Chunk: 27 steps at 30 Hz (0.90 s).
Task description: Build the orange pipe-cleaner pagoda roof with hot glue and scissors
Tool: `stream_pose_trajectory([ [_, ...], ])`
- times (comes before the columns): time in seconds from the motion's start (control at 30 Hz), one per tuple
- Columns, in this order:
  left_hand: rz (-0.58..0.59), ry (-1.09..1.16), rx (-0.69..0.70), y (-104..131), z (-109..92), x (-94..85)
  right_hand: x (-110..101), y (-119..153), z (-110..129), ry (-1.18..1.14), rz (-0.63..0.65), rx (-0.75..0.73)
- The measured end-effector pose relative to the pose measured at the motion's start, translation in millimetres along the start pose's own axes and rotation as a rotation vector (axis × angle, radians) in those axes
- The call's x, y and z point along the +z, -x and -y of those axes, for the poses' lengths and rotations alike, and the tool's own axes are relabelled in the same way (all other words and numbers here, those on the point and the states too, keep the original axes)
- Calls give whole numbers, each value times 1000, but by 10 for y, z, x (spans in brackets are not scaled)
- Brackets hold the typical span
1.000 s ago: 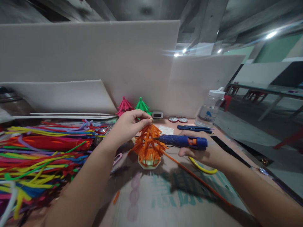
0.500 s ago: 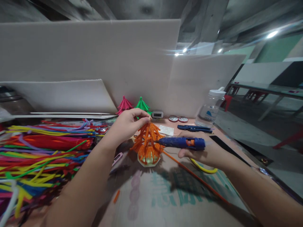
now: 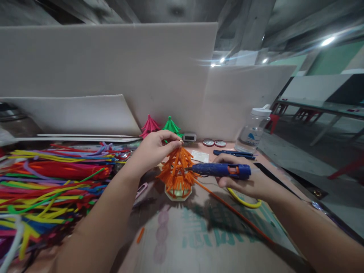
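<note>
An orange pipe-cleaner pagoda point(image 3: 178, 170) stands on a pale octagonal base point(image 3: 179, 194) in front of me. My left hand point(image 3: 159, 149) pinches its pointed top between thumb and fingers. In my right hand point(image 3: 234, 176) is a blue glue gun point(image 3: 222, 170), held level, its dark nozzle pointing left at the pagoda's middle tier. Whether the tip touches the orange strands I cannot tell. A long orange pipe cleaner point(image 3: 233, 208) runs from the pagoda's right side toward the lower right. Behind my left hand stand a pink pipe-cleaner pagoda point(image 3: 149, 125) and a green one point(image 3: 170, 126).
Bundles of coloured pipe cleaners point(image 3: 54, 189) cover the left of the table. A small digital timer point(image 3: 189, 137), two round tins point(image 3: 214, 143), dark blue pliers point(image 3: 234, 154) and a clear bottle point(image 3: 251, 131) line the back. A yellow-handled tool point(image 3: 246, 204) lies under my right hand.
My right hand and the glue gun have shifted slightly right and the gun's rear end is a little lower. My left hand keeps its pinch on the pagoda's top.
</note>
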State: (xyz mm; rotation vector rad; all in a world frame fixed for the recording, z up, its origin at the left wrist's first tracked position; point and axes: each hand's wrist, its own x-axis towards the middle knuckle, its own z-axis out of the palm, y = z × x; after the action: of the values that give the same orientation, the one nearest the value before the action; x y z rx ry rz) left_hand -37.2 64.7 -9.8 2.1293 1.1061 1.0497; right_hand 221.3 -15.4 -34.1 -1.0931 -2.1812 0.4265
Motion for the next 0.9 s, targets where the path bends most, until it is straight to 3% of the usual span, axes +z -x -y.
stream_pose_trajectory([
  [0.13,3,-3,-5,4,-4,6,17,3,-11,12,-54,7],
  [0.57,7,-22,35,4,-11,10,41,-3,-24,0,16,74],
  [0.9,22,-38,57,23,-31,23,67,-6,-70,-37,-33,63],
])
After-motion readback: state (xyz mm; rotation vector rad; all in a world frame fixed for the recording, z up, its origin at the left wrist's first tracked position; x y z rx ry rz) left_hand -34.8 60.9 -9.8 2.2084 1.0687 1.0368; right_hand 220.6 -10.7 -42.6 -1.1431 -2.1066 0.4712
